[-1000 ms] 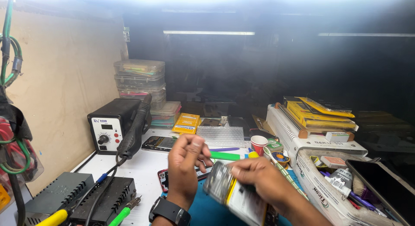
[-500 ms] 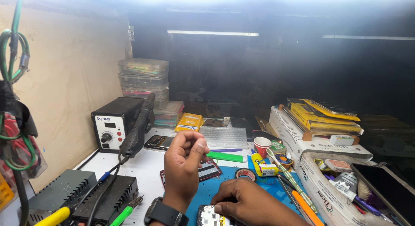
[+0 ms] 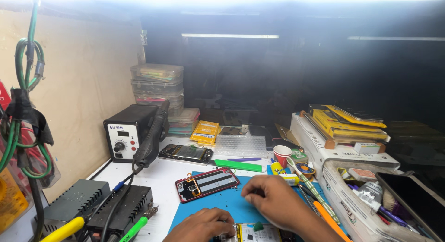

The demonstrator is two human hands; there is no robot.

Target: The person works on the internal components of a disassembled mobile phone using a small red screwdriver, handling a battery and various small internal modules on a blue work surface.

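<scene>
— Presently, what do your hands hold, and why so low on the desk?

— My left hand (image 3: 204,226) lies curled, fingertips pressed on the opened phone body with its yellow-edged battery (image 3: 254,233) at the near edge of the blue rubber work mat (image 3: 222,201); I judge it steadies the piece. My right hand (image 3: 271,200) is bent just above the same phone, fingers drawn narrow together; whether they pinch anything, I cannot tell.

— And the parts set aside?

— A red-rimmed phone back cover with silver strips (image 3: 206,183) lies flat on the mat's far left corner, apart from my hands, seemingly parked clear of the work. A dark smartphone lying face up (image 3: 185,153) rests farther back on the white desk (image 3: 162,177), beside a green flat plastic tool (image 3: 237,165).

— The surroundings?

— A black hot-air station with a dial (image 3: 126,138) stands at the left, its handle docked at its side. A small red paper cup (image 3: 281,155) and screwdrivers (image 3: 320,205) sit right of the mat, near a white tray of tools (image 3: 345,202). Stacked clear plastic boxes (image 3: 156,87) stand against the pale board wall (image 3: 79,84). Green cables (image 3: 23,107) hang at far left. A strip light glares overhead; the background is dark.
</scene>
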